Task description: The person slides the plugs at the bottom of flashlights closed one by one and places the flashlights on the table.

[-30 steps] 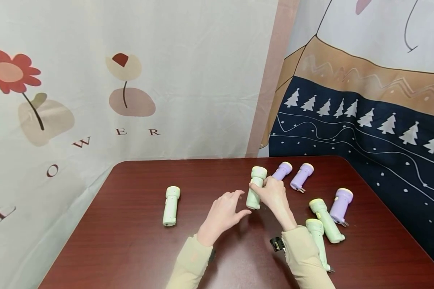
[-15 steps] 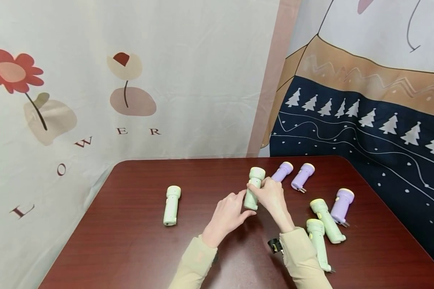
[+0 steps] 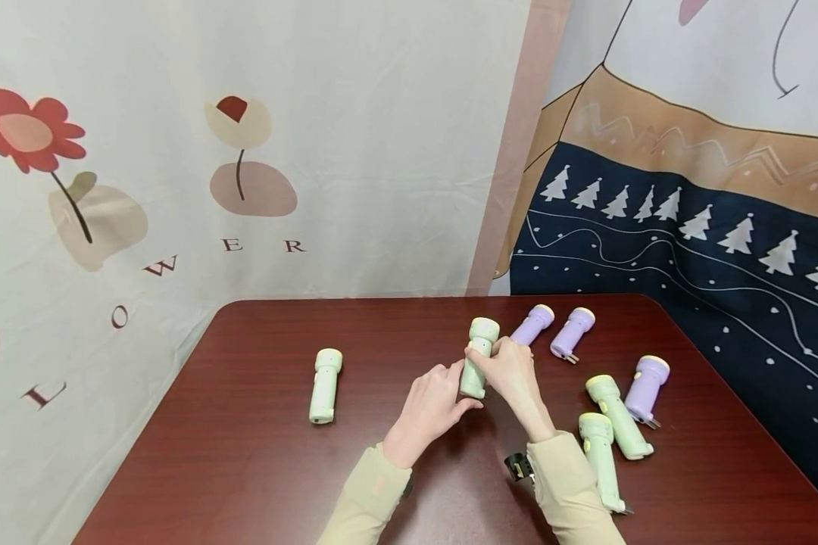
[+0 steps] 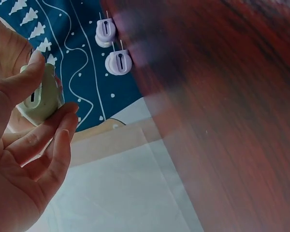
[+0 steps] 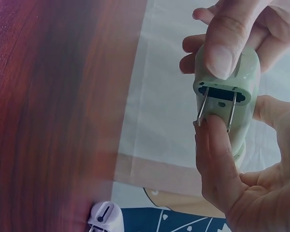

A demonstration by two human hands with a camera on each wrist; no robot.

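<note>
My right hand (image 3: 514, 378) grips a pale green flashlight (image 3: 473, 377) above the table. My left hand (image 3: 428, 412) holds its lower end, index finger along the side and thumb near the base. In the left wrist view the left thumb (image 4: 25, 82) lies on the flashlight's end (image 4: 44, 99). Two metal plug prongs (image 5: 232, 110) stick out of that end in the right wrist view, and fingertips (image 5: 216, 129) touch beside them. Another green flashlight (image 3: 324, 386) lies alone to the left of both hands.
Two purple flashlights, one nearer (image 3: 532, 327) and one farther right (image 3: 572, 333), lie behind my right hand. A third purple flashlight (image 3: 647, 387) and two green ones (image 3: 617, 418), (image 3: 599, 463) lie on the right side of the dark red table (image 3: 245, 469). Patterned cloths hang behind.
My left hand has moved right from beside the green flashlight and now holds its lower end. The flashlight and right hand have shifted only slightly.
</note>
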